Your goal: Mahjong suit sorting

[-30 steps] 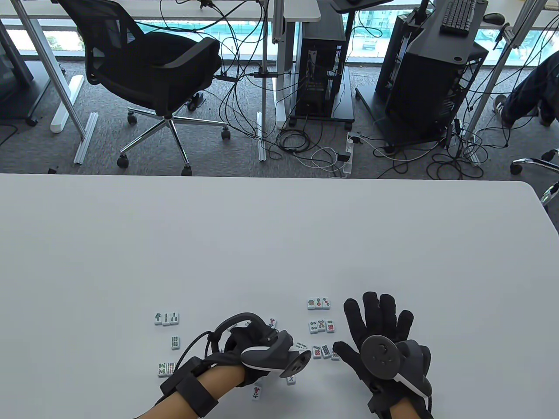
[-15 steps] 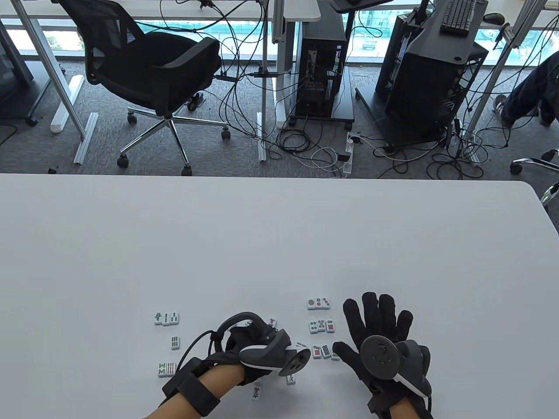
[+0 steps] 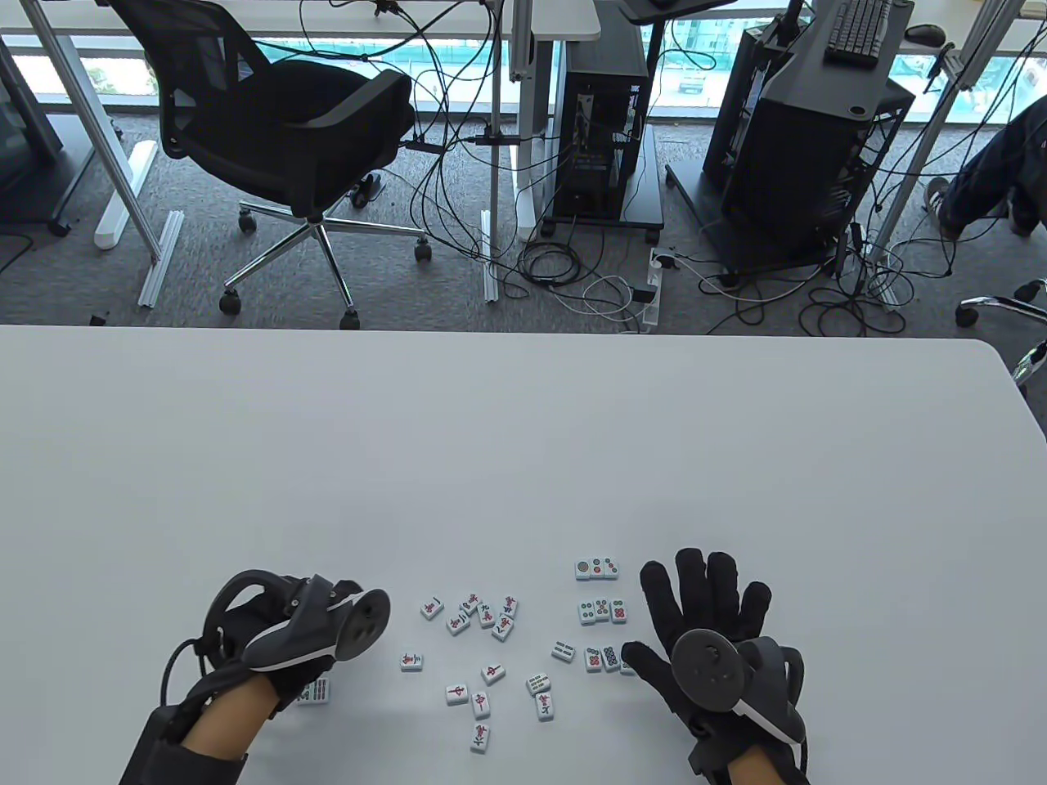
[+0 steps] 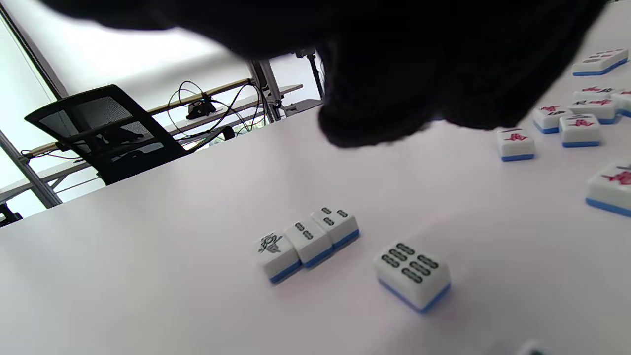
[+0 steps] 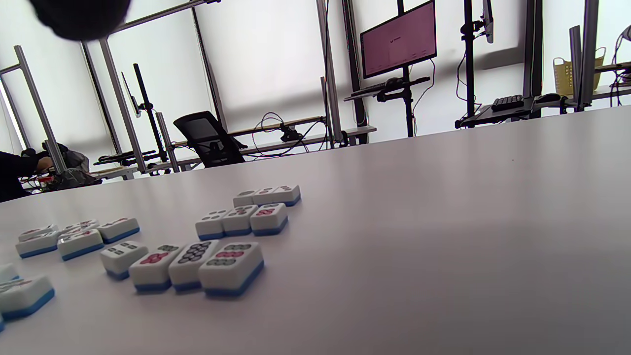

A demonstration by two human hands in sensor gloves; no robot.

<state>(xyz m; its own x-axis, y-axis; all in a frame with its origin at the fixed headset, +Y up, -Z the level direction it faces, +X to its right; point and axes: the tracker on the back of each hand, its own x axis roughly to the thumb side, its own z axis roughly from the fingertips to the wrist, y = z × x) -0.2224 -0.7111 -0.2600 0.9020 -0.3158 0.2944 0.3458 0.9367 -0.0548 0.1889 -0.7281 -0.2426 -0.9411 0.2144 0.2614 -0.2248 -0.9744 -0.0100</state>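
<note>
Surroundings: a black mesh office chair [image 3: 278, 123] stands on grey carpet beyond the white table [image 3: 523, 441], with black computer towers [image 3: 601, 123] and tangled cables [image 3: 572, 278] on the floor; a black keyboard [image 3: 855, 29] lies on a far desk.
Obstruction: the left hand [image 3: 282, 646] and its grey tracker [image 3: 315, 625] hide most of the bamboo tiles from the table view; only one pair [image 3: 313, 692] peeks out beneath the wrist.
Left hand: hovers over the table's left part; the left wrist view shows its dark glove above a row of three bamboo tiles [image 4: 308, 241] and a single eight-bamboo tile [image 4: 413, 273], touching none. Whether its fingers are curled or straight cannot be told.
Right hand: the black-gloved right hand [image 3: 707, 630] lies flat on the table, fingers spread straight, holding nothing.
Task tiles: white, blue-backed mahjong tiles with red characters [image 3: 483, 617] lie scattered loose between the hands; three rows of dot tiles [image 3: 601, 609] sit just beside the right hand's thumb.
Writing: the tile faces carry red and dark characters, too small to read.
</note>
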